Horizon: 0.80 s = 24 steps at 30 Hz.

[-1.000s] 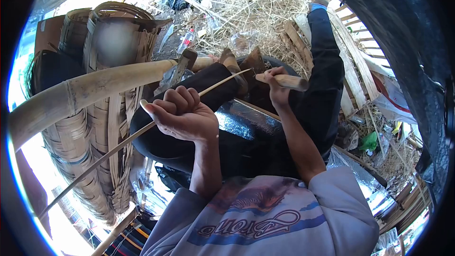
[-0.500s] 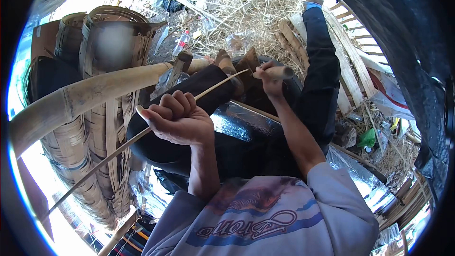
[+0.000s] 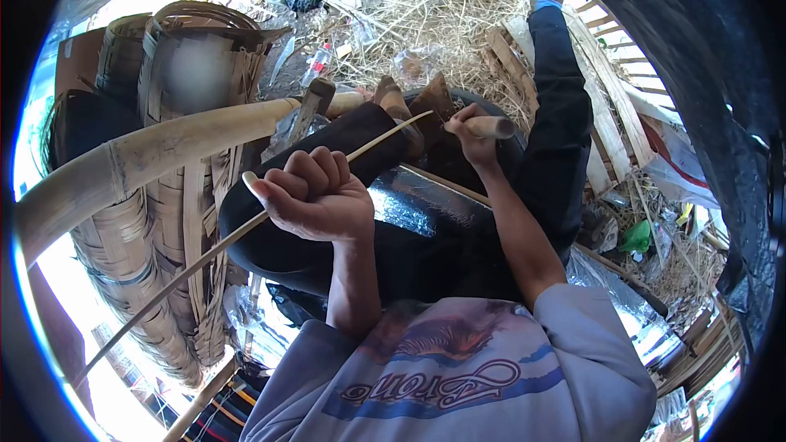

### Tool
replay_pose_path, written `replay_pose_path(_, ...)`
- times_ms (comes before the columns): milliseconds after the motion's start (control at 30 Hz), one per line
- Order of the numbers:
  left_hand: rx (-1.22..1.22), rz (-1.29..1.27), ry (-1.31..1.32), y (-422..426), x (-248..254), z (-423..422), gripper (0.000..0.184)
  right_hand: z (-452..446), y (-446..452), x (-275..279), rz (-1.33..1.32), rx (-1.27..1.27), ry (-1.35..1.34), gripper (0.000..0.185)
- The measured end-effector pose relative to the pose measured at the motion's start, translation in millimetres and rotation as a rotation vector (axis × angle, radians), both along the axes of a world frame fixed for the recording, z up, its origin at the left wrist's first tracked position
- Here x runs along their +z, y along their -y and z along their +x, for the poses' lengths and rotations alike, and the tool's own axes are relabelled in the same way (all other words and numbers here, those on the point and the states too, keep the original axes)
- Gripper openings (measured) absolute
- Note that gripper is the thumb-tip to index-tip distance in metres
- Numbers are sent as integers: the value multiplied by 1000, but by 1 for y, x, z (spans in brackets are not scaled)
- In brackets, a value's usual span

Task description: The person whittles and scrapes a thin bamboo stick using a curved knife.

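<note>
My left hand is closed around a long thin bamboo strip, which runs from the lower left, through the fist, to a pale tip near the other hand. In my right hand is a wooden handle, with a broad dark blade beyond it, partly hidden. The strip's tip lies close to the blade; whether they touch I cannot tell. Shiny plastic sheet covers part of my lap below the strip.
A thick bamboo pole crosses the left side, with an upright wooden piece at its end. Woven bamboo rolls stand beneath it. Straw, a plastic bottle and bamboo slats lie ahead.
The view has shifted slightly. The strip's tip and my right hand with the handle have moved a little relative to each other, and the handle has tilted since the earliest frame. Both hands keep their holds.
</note>
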<state>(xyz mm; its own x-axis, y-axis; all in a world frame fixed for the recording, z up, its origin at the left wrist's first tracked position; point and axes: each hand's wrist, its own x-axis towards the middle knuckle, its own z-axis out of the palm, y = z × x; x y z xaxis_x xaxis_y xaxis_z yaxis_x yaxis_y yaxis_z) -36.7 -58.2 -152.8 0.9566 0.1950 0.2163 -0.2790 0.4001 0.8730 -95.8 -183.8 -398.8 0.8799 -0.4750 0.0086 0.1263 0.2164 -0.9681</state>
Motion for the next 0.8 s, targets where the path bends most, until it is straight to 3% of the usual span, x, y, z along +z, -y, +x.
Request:
replay_pose_path(33, -38, -17, 11, -2, -3, 1, 49, 0, 5, -3, -10, -10, 7, 12)
replay_pose_path(100, -66, -31, 42, -1, -2, 8, 49, 7, 9, -2, 275, -109, 49, 11)
replay_pose_path(167, -38, 3, 4, -3, 0, 5, 49, 6, 8, 2, 322, -100, 21, 11)
replay_pose_path(233, -27, 18, 7, -2, -2, 6, 49, 5, 4, 8, 230, -101, 110, 10)
replay_pose_path(267, -45, 36, 22, -2, -3, 5, 48, 0, -1, -6, -7, -47, 25, 11)
replay_pose_path(300, -68, 44, 43, 0, -3, 5, 48, -2, 0, -6, -16, -56, 21, 11)
replay_pose_path(500, -142, 97, 83, 3, -1, 2, 49, 7, 12, 3, 389, -113, 124, 12)
replay_pose_path(633, -197, 99, 91, -2, -4, 8, 49, 4, 6, -1, 88, -10, 84, 11)
replay_pose_path(700, -193, 129, 110, -3, -4, 10, 48, 8, 19, 2, 169, 12, 18, 11)
replay_pose_path(800, -131, 138, 123, -6, -6, 11, 48, 9, 27, 11, 529, -63, 176, 10)
